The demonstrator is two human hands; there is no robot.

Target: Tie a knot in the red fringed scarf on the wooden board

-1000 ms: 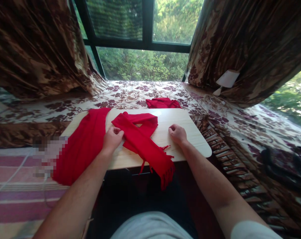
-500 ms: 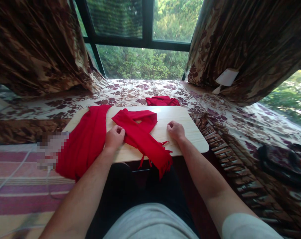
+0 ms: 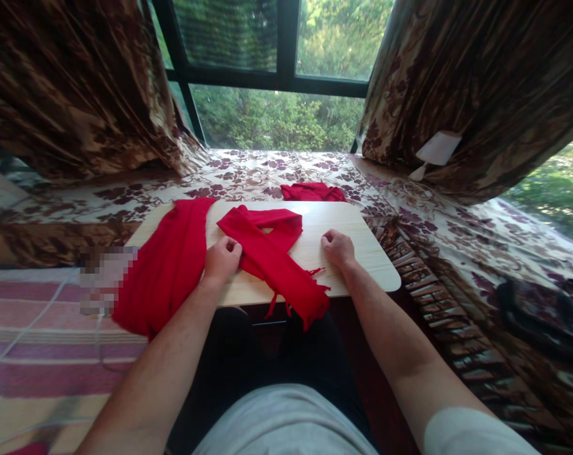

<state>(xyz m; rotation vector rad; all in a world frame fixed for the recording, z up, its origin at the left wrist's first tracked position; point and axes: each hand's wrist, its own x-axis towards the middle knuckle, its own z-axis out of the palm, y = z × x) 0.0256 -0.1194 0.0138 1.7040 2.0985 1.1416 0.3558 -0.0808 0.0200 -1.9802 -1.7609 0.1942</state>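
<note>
A red scarf (image 3: 277,260) with fringed ends lies looped on the pale wooden table (image 3: 324,218), one strip crossing over the other. Its fringed end hangs past the near edge toward my knees. My left hand (image 3: 223,258) rests at the scarf's left side, fingers curled with the thumb against them. Nothing shows in that hand, though it appears to touch the scarf's edge. To the right of the scarf, my right hand (image 3: 338,246) sits on the tabletop in a loose fist, apart from the cloth. A wider red cloth (image 3: 172,265) drapes over the table's left end, partly behind my left forearm.
Beyond the table, another folded red cloth (image 3: 314,191) lies on the floral-covered ledge (image 3: 253,165). A white lamp (image 3: 438,148) stands by the right curtain. At right is a dark bag (image 3: 533,322); at left, a striped bedspread (image 3: 35,335) with a cable across it.
The view has shifted slightly, so everything sits a little further right. Both hands keep their places and curled shape, and the scarf lies as before.
</note>
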